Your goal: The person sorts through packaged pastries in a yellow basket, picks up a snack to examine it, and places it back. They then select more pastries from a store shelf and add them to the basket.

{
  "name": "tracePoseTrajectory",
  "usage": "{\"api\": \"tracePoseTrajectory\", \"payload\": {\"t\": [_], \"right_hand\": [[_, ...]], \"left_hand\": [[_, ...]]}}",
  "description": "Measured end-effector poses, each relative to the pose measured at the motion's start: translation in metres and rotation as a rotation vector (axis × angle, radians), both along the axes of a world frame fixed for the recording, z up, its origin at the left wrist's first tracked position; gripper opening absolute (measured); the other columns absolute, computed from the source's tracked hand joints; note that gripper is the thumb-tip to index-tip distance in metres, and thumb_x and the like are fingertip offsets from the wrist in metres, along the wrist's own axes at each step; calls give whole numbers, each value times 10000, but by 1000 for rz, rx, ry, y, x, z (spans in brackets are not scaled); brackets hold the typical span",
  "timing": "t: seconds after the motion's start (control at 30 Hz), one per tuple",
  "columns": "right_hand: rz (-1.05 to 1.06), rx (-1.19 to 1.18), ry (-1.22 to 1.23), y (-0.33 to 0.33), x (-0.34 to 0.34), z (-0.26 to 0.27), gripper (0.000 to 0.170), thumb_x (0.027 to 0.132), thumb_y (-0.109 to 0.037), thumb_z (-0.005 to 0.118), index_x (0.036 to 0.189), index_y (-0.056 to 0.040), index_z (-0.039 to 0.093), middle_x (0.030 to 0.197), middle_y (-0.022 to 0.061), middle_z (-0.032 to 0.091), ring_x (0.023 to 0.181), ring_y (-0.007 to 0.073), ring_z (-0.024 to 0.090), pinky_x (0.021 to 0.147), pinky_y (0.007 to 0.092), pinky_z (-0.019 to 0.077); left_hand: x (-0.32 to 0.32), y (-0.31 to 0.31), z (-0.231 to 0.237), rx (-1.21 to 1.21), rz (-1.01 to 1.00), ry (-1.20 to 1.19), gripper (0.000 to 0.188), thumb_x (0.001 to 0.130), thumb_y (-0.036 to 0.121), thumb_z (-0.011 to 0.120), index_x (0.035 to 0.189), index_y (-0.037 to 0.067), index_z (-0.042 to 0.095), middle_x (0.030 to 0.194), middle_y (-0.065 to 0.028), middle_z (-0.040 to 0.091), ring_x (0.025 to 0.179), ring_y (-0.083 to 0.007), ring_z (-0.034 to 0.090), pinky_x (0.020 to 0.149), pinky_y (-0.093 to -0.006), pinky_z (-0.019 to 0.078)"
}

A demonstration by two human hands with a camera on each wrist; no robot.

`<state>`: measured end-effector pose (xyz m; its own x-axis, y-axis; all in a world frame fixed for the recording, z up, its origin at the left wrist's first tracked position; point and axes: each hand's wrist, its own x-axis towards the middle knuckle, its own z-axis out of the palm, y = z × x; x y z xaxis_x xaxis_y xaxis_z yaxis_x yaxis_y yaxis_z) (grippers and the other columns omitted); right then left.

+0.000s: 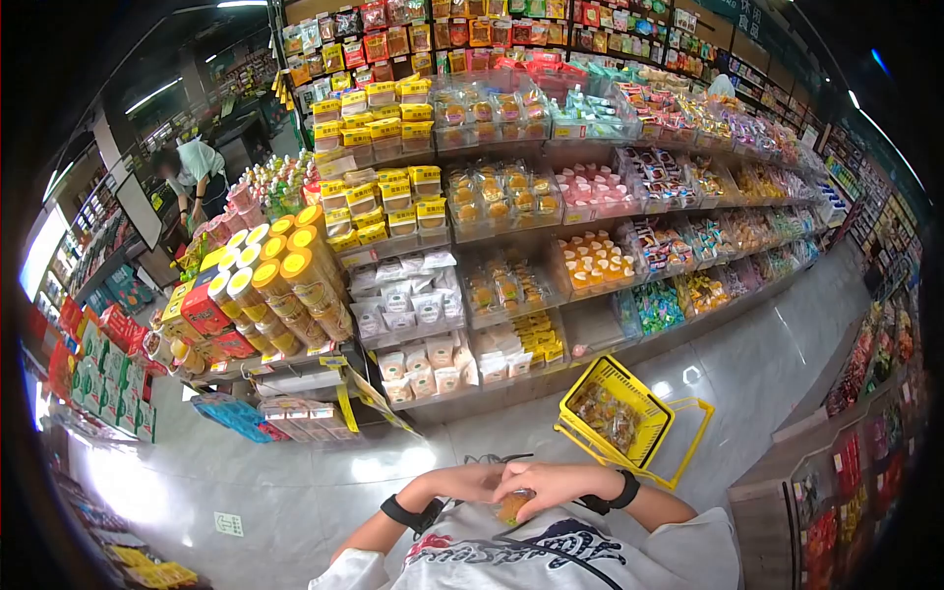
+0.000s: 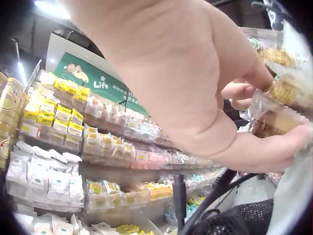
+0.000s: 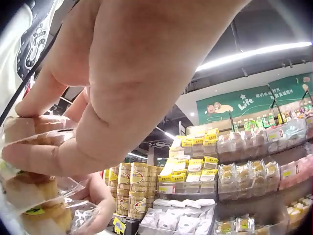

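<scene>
Both hands meet in front of the white shirt, holding several small cakes in clear plastic wrappers (image 1: 513, 507). In the left wrist view, the left hand (image 2: 171, 83) has its thumb along the near side of the wrapped cakes (image 2: 282, 94), with fingers curled on the far side. The right hand (image 3: 127, 73) grips the upper part of the cakes (image 3: 41, 203) in the right wrist view, its fingers bent around one wrapper. There the cakes look stacked one above another, and part of the left hand shows below them. From the head view, the hands (image 1: 553, 482) hide most of the bundle.
A yellow shopping basket (image 1: 644, 401) with wrapped goods inside stands on the floor ahead, its handle folded out to the right. Tiered shelves (image 1: 501, 236) of packaged snacks curve across the front. Tall jars (image 1: 295, 280) are stacked at left. Another person (image 1: 195, 167) bends over farther back.
</scene>
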<state>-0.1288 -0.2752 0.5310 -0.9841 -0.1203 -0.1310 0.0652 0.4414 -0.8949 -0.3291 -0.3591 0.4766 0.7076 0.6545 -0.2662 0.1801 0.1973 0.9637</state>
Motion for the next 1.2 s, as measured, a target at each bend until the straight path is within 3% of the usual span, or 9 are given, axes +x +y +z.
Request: {"api": "tracePoseTrajectory", "payload": {"t": [0.07,0.2,0.33,0.43,0.53,0.63,0.73,0.83,1.2], "right_hand": [[-4,-23,-26,0,-1,-4,470,757,-210,725,1199,-142,581,1092,102,455,983,229,472,857,297,402],[-25,-11,-42,-4,0,-17,501,746,-204,727,1214,-154,556,1222,131,387,1133,267,417,929,318,384],[-183,154,-89,-9,2,-9,675,720,-217,744,1312,-167,423,1249,142,365,1210,310,364,1006,348,336],[-202,-78,-69,-7,2,-21,779,702,-251,755,1347,-165,327,1284,163,344,1238,363,325,1037,415,292],[-238,-68,-103,-10,2,-11,785,696,-281,758,1336,-124,332,1317,183,318,1235,379,316,1040,440,281],[-246,84,-197,-13,1,3,798,689,-311,764,1325,-89,336,1325,190,317,1231,378,322,1038,433,284],[-323,314,-132,-20,1,7,809,675,-328,779,1310,-77,344,1299,185,345,1192,348,376,1011,395,320],[-389,-21,-46,-15,1,-7,808,667,-336,793,1297,-88,353,1258,163,387,1133,308,432,963,377,362],[-475,-16,176,-9,-6,16,806,655,-229,819,1312,-77,377,1202,125,424,1115,263,465,928,347,406]], "left_hand": [[-5,4,0,-116,-91,138,546,867,228,582,1325,4,388,1284,-120,499,1077,-184,512,872,-304,446],[-13,-1,19,-344,-22,-37,726,879,364,572,1423,25,232,1375,-126,325,1190,-183,402,924,-298,408],[-9,-7,20,-211,-7,-86,823,838,303,659,1426,16,159,1396,-101,290,1256,-185,333,994,-308,336],[0,-9,41,-185,15,-135,951,777,233,733,1431,31,73,1395,-120,288,1250,-196,341,1004,-310,324],[1,-16,37,-276,161,-104,1085,718,194,782,1435,47,-19,1397,-162,300,1241,-218,367,1017,-321,318],[0,-20,26,-102,224,-63,1104,715,94,769,1447,121,-57,1242,-188,477,1100,-209,487,928,-324,406],[-2,-21,36,-40,271,-38,1118,689,65,773,1451,123,-44,1256,-202,477,1107,-228,488,934,-335,403],[-9,-21,40,-45,312,-41,1136,668,46,778,1454,127,-38,1271,-209,468,1122,-235,478,944,-343,395],[-10,-23,59,195,631,-48,1102,601,77,812,1416,117,72,1258,-182,422,1125,-283,497,935,-373,430]]}}
